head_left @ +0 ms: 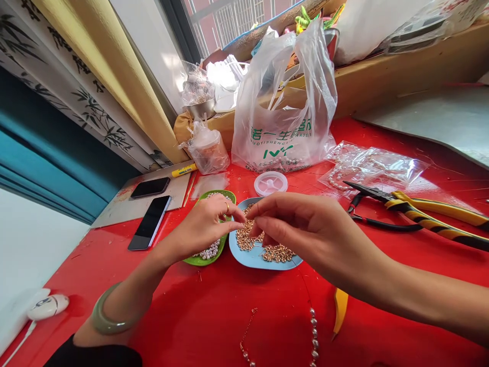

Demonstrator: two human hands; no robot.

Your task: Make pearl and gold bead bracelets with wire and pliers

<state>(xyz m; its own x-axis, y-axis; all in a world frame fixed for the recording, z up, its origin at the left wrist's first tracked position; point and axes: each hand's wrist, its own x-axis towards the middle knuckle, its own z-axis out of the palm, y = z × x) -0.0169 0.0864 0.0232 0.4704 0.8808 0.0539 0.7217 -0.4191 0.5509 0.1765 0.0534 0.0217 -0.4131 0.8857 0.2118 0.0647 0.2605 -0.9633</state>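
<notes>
Above the dishes, my left hand (208, 224) is closed in a pinch, thumb against fingers. Facing it, my right hand (309, 224) pinches too, its fingertips almost meeting the left ones. Whatever lies between the fingertips is too small to make out. Under them sits a light blue dish (244, 259) with small gold-coloured beads (278, 253). A green dish (197, 262) with pearly beads (211, 251) is partly hidden by my left hand. A beaded strand (314, 331) lies near the front edge, and a thin dark thread runs from it up toward my right hand.
Pliers (416, 209) and a plastic packet of beaded strands (367, 165) lie right. A yellow-handled pointed tool (340, 308) lies below my right forearm. Two phones, one a silver-edged phone (150, 223), lie left. Behind stand a round clear lid (270, 183) and a plastic bag (282, 117).
</notes>
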